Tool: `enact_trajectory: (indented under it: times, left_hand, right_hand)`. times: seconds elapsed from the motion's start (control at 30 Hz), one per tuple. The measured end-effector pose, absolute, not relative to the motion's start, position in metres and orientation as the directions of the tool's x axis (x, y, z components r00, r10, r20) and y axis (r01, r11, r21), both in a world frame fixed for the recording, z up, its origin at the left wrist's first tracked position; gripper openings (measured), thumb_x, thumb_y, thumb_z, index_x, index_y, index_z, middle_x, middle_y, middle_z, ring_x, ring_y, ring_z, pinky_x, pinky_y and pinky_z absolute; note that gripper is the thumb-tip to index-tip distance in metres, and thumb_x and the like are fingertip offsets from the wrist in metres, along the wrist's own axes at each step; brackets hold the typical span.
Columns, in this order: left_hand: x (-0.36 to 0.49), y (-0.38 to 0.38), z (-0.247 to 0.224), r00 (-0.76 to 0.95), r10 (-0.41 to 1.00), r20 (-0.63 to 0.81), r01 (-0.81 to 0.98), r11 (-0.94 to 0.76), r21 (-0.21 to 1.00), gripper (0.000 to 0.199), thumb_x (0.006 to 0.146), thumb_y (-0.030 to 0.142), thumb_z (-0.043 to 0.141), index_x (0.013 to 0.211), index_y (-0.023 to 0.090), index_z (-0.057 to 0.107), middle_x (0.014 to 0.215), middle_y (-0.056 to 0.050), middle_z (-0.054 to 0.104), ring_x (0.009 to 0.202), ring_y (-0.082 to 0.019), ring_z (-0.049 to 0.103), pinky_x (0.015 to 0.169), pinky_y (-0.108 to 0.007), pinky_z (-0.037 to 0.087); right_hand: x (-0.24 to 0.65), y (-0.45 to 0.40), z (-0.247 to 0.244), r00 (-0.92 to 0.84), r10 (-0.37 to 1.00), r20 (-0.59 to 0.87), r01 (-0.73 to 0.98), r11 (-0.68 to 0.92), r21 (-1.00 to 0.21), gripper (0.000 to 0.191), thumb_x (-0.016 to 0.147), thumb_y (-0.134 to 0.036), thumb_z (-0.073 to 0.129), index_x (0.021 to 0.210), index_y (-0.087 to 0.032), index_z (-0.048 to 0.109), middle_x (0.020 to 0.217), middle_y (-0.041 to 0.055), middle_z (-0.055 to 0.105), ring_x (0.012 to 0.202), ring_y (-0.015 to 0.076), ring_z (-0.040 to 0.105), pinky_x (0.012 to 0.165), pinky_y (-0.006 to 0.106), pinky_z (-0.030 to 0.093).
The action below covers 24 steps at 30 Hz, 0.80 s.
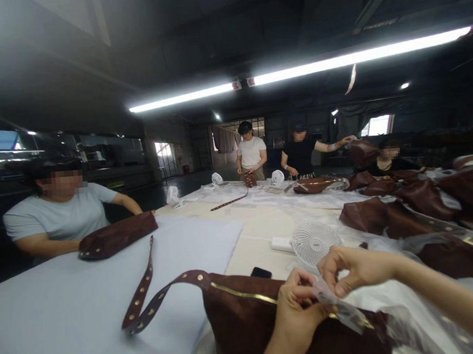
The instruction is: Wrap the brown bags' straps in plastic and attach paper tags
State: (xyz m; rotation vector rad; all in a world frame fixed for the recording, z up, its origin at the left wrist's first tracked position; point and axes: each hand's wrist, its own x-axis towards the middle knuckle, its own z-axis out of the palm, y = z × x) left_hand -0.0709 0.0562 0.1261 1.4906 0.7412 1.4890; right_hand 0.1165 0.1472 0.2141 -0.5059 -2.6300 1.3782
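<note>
A dark brown bag [239, 318] with a gold zipper along its top lies right in front of me. Its studded strap [163, 289] loops out to the left over the white sheet. Above the zipper, my left hand [298, 314] pinches a piece of clear plastic wrap [341, 308]. The fingers of my right hand [346, 272] are closed on the same plastic, just to the right of my left fingertips. More of this plastic trails over the bag's right end, where part of a strap is covered by it.
Beyond my hands stand a white fan [315, 241] and a dark phone [261, 273]. Brown bags [403, 213] are heaped on the right. A person at left handles another bag [118, 235]; several people work across the table [261, 232].
</note>
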Motion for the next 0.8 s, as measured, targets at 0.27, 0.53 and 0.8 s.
enact_trajectory:
  times: [0.27,0.53,0.8]
  left_hand:
    - [-0.069,0.058,0.123,0.074,0.867,0.494,-0.176,-0.476,0.862,0.029,0.066,0.047,0.088,0.073,0.02,0.083,0.085,-0.004,0.055,0.077,-0.013,0.05,0.059,-0.022,0.032]
    - [-0.071,0.062,0.119,0.072,0.868,0.491,-0.188,-0.472,0.861,0.03,0.062,0.047,0.09,0.071,0.019,0.082,0.093,-0.006,0.054,0.075,-0.012,0.049,0.061,-0.023,0.036]
    - [-0.072,0.065,0.116,0.083,0.822,0.564,-0.163,-0.547,0.821,0.026,0.064,0.046,0.089,0.071,0.022,0.083,0.112,-0.013,0.065,0.101,-0.024,0.062,0.086,-0.032,0.049]
  right_hand:
    - [0.11,0.152,0.222,-0.928,0.37,-0.042,0.278,0.613,-0.74,0.047,0.07,-0.059,0.083,0.082,-0.014,0.082,0.071,0.0052,0.068,0.068,0.0149,0.057,0.064,0.025,0.042]
    - [0.111,0.163,0.206,-0.93,0.367,-0.03,0.248,0.564,-0.787,0.044,0.07,-0.055,0.084,0.078,-0.012,0.079,0.073,0.006,0.07,0.07,0.016,0.059,0.069,0.028,0.044]
    - [0.093,0.165,0.177,-0.875,0.468,-0.125,0.397,0.545,-0.738,0.047,0.057,-0.053,0.087,0.075,-0.013,0.071,0.07,0.0009,0.062,0.066,0.0147,0.054,0.062,0.025,0.045]
